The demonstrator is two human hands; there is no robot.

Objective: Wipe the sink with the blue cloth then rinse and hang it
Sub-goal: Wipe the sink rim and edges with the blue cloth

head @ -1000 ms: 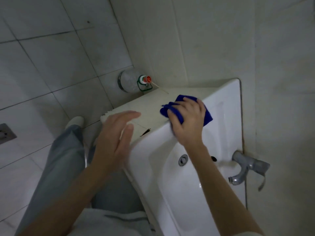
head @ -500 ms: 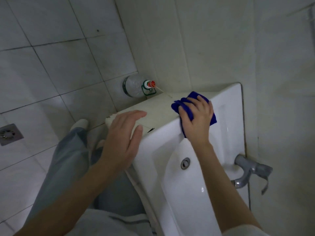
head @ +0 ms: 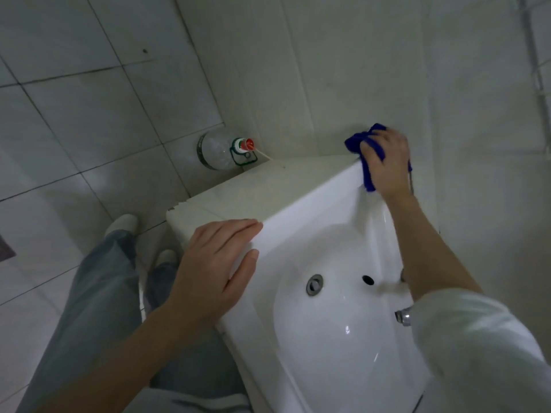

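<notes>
The right hand (head: 384, 162) covers most of the blue cloth (head: 354, 143) at the far corner of the sink (head: 313, 228). Over the sink, a sleeve (head: 477, 338) hides most of the tap (head: 403, 317).

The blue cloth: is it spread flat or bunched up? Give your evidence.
Bunched up. The blue cloth is crumpled under the right hand, with folds bulging out at the sink's far corner.

We see a clear plastic bottle (head: 216, 150) with a red cap (head: 249, 143) and a green handle on the grey floor tiles (head: 89, 114), near the cream wall tiles (head: 298, 70) and just beside a cream ledge (head: 253, 192). A dark floor drain (head: 4, 248) sits at the left edge.
</notes>
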